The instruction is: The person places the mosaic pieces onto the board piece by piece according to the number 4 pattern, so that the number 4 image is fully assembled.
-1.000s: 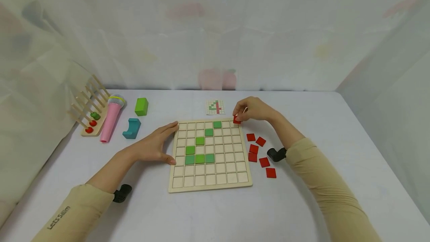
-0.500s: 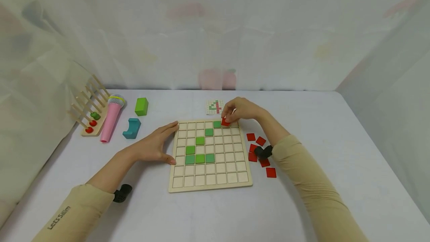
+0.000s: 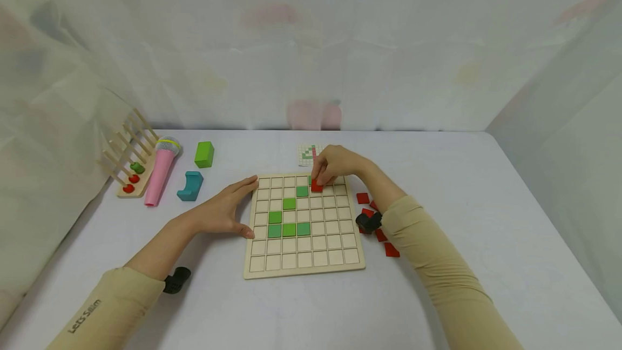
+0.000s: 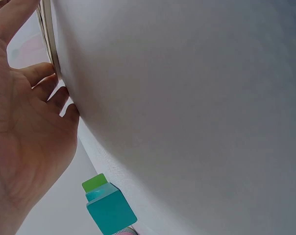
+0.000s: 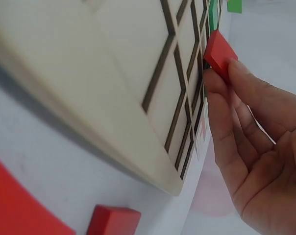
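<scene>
My right hand (image 3: 337,162) pinches a red square tile (image 3: 317,186) between thumb and fingers, close over the upper part of a wooden grid board (image 3: 304,273). In the right wrist view the red tile (image 5: 220,55) is tilted at the fingertips, next to the board's grid. My left hand (image 3: 220,210) touches the board's left edge, thumb and fingers spread apart and fairly straight. Several green tiles (image 3: 289,203) sit in cells of the board, one of them partly covered by the right hand. More red tiles (image 3: 391,250) lie right of the board, some behind the right wrist's camera.
A small printed grid card (image 3: 306,154) lies behind the board, partly hidden by the right hand. To the left are a green block (image 3: 204,154), a teal curved block (image 3: 190,186), a pink toy microphone (image 3: 161,177) and a wooden peg stand (image 3: 127,195) with red and green pieces.
My right hand has carried the red tile leftward from the board's upper right corner, then slightly toward me, beside the upper green tiles. The left hand has stayed at the board's edge.
</scene>
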Demonstrator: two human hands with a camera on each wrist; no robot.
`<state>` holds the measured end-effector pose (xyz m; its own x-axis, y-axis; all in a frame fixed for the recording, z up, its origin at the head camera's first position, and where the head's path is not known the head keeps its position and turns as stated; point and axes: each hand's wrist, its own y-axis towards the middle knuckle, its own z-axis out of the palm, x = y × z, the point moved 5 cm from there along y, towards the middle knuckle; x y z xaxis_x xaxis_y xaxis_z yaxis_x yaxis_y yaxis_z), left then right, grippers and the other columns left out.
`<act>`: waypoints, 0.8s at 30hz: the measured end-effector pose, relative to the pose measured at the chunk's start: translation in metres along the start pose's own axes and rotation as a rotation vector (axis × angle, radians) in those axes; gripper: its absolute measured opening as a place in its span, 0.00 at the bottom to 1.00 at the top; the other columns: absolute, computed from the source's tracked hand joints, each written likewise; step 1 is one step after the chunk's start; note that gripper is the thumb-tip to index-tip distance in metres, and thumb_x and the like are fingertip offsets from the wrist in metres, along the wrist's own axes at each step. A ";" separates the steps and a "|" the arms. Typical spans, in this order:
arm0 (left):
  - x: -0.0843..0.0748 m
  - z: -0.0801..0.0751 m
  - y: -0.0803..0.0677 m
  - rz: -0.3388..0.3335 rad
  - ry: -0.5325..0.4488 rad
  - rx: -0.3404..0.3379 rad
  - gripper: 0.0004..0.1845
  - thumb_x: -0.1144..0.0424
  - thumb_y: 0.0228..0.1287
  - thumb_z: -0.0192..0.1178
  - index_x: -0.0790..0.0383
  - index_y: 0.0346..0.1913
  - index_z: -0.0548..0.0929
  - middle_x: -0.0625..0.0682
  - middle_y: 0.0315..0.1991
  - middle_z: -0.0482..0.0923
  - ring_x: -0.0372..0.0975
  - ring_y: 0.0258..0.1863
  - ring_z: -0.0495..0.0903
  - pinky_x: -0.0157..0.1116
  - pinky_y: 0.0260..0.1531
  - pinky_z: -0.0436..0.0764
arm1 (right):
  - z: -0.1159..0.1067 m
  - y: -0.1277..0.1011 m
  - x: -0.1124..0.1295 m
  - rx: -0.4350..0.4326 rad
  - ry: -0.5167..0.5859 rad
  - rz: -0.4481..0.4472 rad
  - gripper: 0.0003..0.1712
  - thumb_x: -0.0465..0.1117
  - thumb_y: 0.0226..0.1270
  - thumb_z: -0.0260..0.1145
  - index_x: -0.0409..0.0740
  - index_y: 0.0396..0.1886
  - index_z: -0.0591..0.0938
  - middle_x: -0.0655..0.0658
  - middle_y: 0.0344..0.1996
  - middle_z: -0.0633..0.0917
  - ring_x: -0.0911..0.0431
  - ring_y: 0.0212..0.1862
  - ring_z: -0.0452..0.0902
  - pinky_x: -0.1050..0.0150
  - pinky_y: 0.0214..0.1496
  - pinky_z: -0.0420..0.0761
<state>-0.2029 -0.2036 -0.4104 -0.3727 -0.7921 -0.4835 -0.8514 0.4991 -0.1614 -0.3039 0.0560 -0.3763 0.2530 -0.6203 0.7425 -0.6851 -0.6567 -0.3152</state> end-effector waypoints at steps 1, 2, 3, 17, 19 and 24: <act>-0.001 -0.001 -0.001 -0.001 -0.002 -0.001 0.69 0.38 0.35 0.79 0.65 0.78 0.52 0.58 0.81 0.44 0.57 0.80 0.47 0.59 0.75 0.56 | 0.001 0.000 0.001 0.004 0.000 0.001 0.07 0.32 0.59 0.71 0.40 0.38 0.88 0.44 0.31 0.90 0.58 0.31 0.87 0.63 0.41 0.88; -0.001 -0.001 -0.001 0.000 -0.001 -0.002 0.69 0.38 0.35 0.79 0.65 0.78 0.52 0.58 0.81 0.44 0.57 0.79 0.48 0.60 0.75 0.56 | 0.001 0.001 0.002 0.006 0.002 0.002 0.07 0.32 0.59 0.71 0.40 0.38 0.88 0.44 0.31 0.91 0.57 0.31 0.87 0.63 0.40 0.88; -0.002 -0.001 -0.001 0.003 0.002 -0.005 0.69 0.38 0.36 0.78 0.65 0.78 0.52 0.59 0.81 0.44 0.58 0.79 0.48 0.60 0.75 0.56 | 0.002 0.001 0.002 0.006 0.003 0.004 0.07 0.32 0.59 0.71 0.40 0.37 0.88 0.44 0.31 0.91 0.57 0.31 0.88 0.63 0.40 0.88; -0.002 -0.001 -0.001 -0.004 -0.003 -0.003 0.69 0.39 0.35 0.79 0.65 0.78 0.52 0.58 0.81 0.44 0.57 0.80 0.47 0.59 0.75 0.55 | 0.008 0.001 0.001 0.000 -0.068 0.001 0.05 0.33 0.57 0.73 0.44 0.34 0.89 0.45 0.29 0.90 0.58 0.28 0.86 0.65 0.37 0.87; -0.002 0.000 -0.001 0.000 -0.002 -0.002 0.69 0.39 0.36 0.79 0.65 0.78 0.52 0.59 0.81 0.44 0.57 0.79 0.47 0.59 0.75 0.55 | 0.009 0.001 0.001 -0.002 -0.069 -0.003 0.06 0.33 0.56 0.73 0.44 0.34 0.89 0.45 0.29 0.90 0.58 0.28 0.86 0.65 0.36 0.87; -0.001 0.000 0.000 0.005 0.007 -0.001 0.69 0.38 0.36 0.79 0.65 0.78 0.52 0.58 0.81 0.44 0.57 0.80 0.47 0.59 0.75 0.55 | 0.010 0.000 0.001 0.002 -0.076 -0.012 0.07 0.31 0.56 0.72 0.43 0.34 0.90 0.45 0.29 0.91 0.58 0.28 0.86 0.65 0.36 0.87</act>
<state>-0.2024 -0.2031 -0.4103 -0.3795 -0.7920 -0.4782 -0.8497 0.5029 -0.1584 -0.2972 0.0508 -0.3810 0.3119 -0.6430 0.6994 -0.6806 -0.6649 -0.3078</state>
